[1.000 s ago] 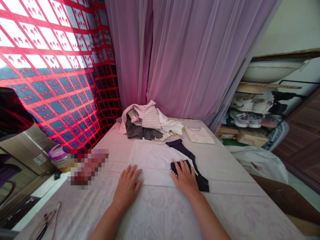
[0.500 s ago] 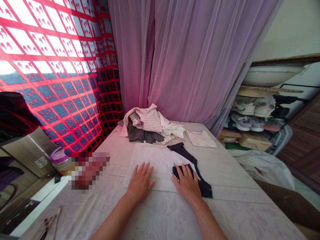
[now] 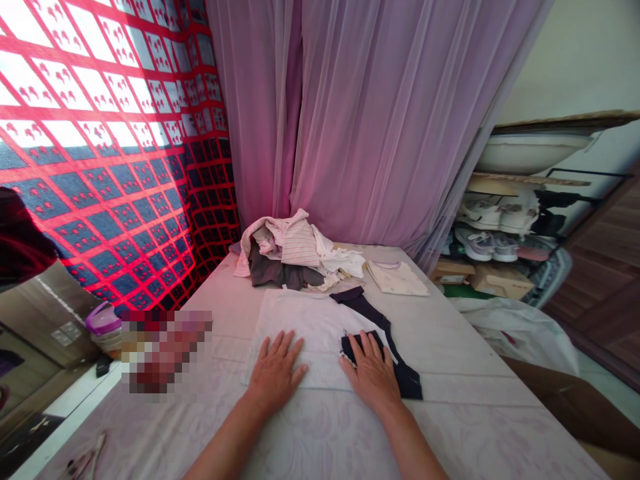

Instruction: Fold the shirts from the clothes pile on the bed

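Navy-trimmed white top point(image 3: 307, 317): flat, seemingly part-folded;
My left hand point(image 3: 277, 367), right hand point(image 3: 371, 367): fingers apart on it;
Cream garment point(image 3: 397, 278): folded;
Clothes pile point(image 3: 300, 247): crumpled

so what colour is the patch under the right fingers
The patch under the right hand looks black or very dark navy; head view.

On the table point(image 3: 480, 373), a clothes heap point(image 3: 300, 245) is sitting beyond one garment point(image 3: 320, 333), another garment point(image 3: 399, 279) is lying right of the heap, and possibly tools point(image 3: 97, 455) are resting at the near left.
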Demonstrator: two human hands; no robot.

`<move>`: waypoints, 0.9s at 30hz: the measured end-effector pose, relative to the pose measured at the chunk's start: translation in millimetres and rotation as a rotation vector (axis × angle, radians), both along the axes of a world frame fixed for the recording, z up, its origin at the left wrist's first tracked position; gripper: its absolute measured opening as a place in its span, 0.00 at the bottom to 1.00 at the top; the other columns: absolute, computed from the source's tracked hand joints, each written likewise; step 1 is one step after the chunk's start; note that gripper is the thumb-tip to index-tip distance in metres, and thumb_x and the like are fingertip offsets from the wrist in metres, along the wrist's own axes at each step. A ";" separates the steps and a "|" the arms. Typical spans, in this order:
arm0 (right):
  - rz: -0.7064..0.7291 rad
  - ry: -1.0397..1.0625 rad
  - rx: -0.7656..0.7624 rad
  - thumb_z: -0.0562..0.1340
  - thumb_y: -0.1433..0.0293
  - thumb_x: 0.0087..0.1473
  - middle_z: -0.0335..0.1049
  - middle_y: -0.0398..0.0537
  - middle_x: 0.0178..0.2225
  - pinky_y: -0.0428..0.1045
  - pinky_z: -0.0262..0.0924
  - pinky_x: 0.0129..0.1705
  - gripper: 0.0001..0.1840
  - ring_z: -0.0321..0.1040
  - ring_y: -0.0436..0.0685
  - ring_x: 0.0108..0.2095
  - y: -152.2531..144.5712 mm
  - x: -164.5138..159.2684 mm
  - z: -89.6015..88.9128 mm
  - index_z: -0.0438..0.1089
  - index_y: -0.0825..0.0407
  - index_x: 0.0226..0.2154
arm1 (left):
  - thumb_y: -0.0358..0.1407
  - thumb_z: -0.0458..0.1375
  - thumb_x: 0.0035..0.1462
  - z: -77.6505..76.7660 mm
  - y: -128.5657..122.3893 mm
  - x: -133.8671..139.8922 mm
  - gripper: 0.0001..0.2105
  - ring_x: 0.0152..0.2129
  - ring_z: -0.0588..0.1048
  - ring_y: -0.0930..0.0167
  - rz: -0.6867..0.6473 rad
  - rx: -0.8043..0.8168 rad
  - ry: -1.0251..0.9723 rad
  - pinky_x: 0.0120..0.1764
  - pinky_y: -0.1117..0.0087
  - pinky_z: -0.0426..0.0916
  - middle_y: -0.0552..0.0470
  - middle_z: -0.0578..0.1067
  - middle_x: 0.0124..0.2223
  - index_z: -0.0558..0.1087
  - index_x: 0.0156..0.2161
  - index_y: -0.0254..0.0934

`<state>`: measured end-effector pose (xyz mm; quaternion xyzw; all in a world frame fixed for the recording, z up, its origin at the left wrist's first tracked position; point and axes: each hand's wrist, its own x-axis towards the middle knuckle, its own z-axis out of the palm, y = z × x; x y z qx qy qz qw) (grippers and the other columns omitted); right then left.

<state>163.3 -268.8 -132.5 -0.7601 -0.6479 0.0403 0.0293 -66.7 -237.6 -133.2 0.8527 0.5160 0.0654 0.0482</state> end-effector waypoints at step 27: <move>0.001 0.013 0.040 0.47 0.51 0.59 0.42 0.53 0.66 0.64 0.33 0.63 0.33 0.37 0.63 0.66 -0.6 0.3 -1.2 0.51 0.47 0.63 | 0.51 0.44 0.61 -3.9 -1.5 -0.4 0.26 0.62 0.54 0.59 0.007 0.067 -0.018 0.60 0.49 0.48 0.49 0.57 0.65 0.59 0.62 0.47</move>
